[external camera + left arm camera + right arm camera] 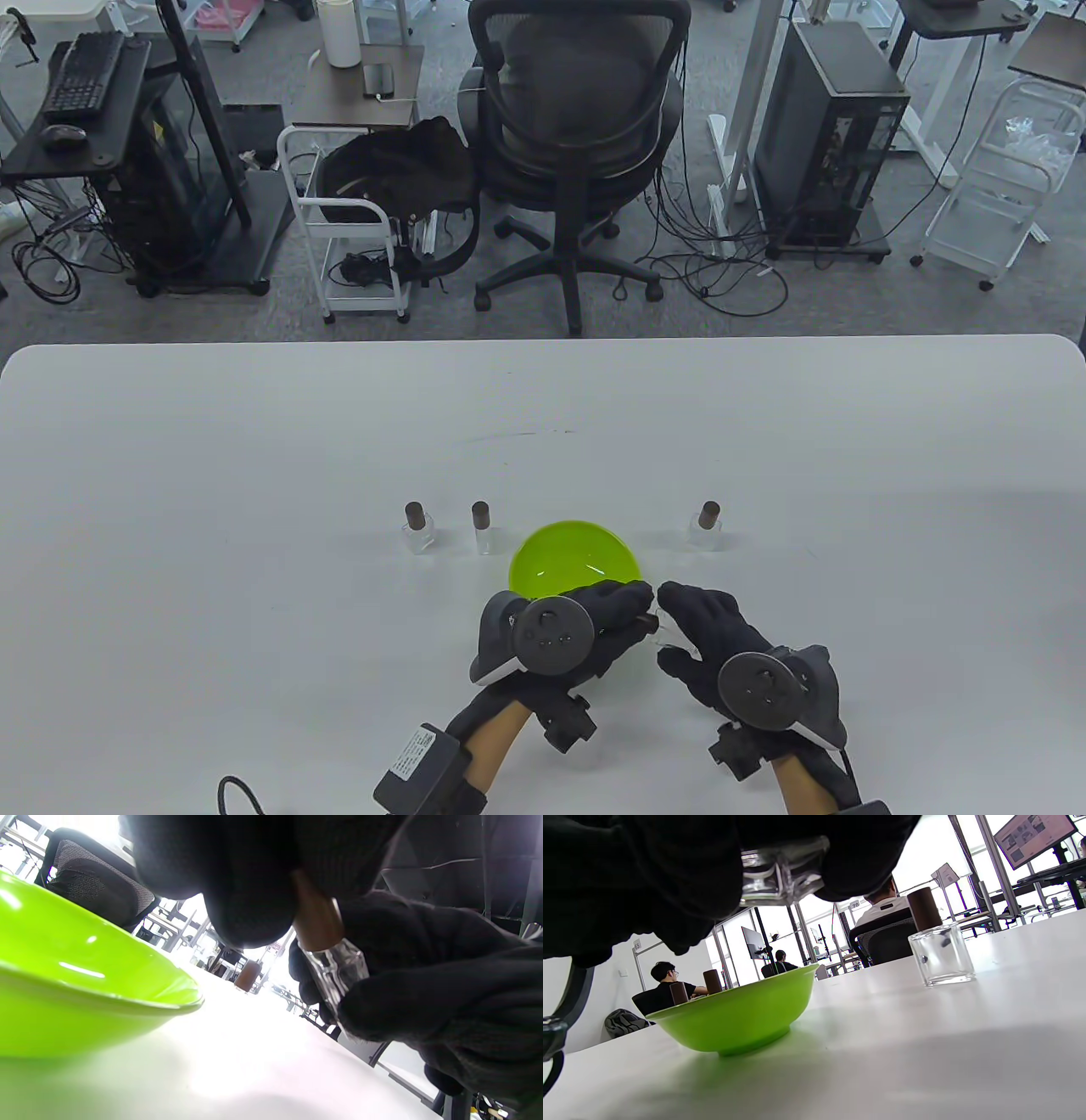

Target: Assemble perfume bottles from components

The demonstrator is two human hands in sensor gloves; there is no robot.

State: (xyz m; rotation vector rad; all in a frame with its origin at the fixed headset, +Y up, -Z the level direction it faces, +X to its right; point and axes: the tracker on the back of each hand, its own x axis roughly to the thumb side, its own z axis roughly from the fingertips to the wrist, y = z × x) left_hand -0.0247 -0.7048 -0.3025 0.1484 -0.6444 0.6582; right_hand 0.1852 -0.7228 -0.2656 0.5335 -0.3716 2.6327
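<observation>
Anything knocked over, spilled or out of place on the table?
Nothing stands out. Three capped bottles stand upright beside the green bowl; both hands hold a fourth bottle.

Gloved hand (670,870) gripping glass bottle (780,874), green bowl (738,1014)

Four clear glass perfume bottles, brown caps.
Three stand upright, capped: two (417,527) (483,528) left of the green bowl (573,556), one (706,525) right; fourth (335,969) tilted, held off the worktop.
</observation>
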